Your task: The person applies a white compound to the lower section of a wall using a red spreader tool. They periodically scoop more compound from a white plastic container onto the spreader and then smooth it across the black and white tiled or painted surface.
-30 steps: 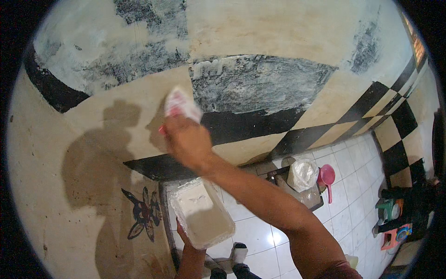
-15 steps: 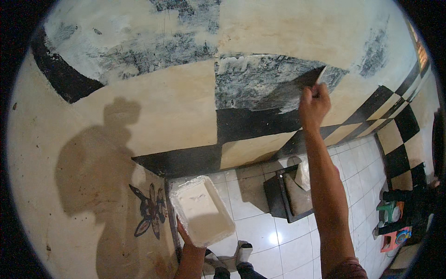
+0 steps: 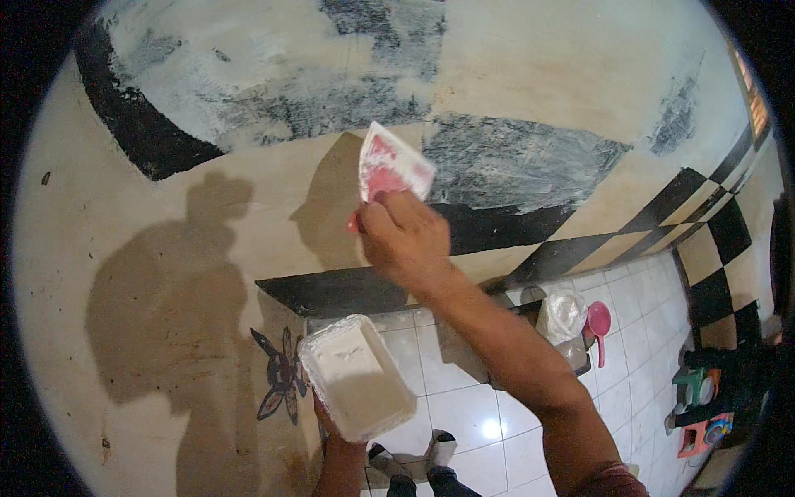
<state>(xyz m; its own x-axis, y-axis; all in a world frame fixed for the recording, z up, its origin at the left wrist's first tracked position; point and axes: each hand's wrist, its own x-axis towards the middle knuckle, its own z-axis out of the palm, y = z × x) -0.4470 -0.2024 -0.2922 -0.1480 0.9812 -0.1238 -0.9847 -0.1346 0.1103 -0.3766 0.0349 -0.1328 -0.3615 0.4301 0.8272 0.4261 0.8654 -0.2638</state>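
Observation:
My right hand point(image 3: 407, 240) is closed around a red putty spreader point(image 3: 387, 168) smeared with white paste. It is raised in front of the wall, left of a dark patch point(image 3: 513, 161) that is thinly coated in streaky white. The spreader's broad face shows, and its shadow falls on the cream wall beside it. Lower down, my left hand point(image 3: 326, 421) grips the left side of a rectangular tub point(image 3: 401, 412). Smooth white paste point(image 3: 352, 369) lies in the tub, with dried smears on its rim. Most of my left fingers are hidden by the tub.
The wall point(image 3: 306, 199) has cream and black checks. Below is a white tiled floor point(image 3: 464, 422), with my feet near the tub. Behind my right forearm are a plastic bag point(image 3: 563, 315) and a pink dipper point(image 3: 599, 319). Small green and red stools point(image 3: 691, 435) stand far right, near a person's dark-clothed legs.
My right hand has swung left with the spreader, away from the coated patch's right end. The spreader has turned from edge-on to face-on. The tub stays in my left hand.

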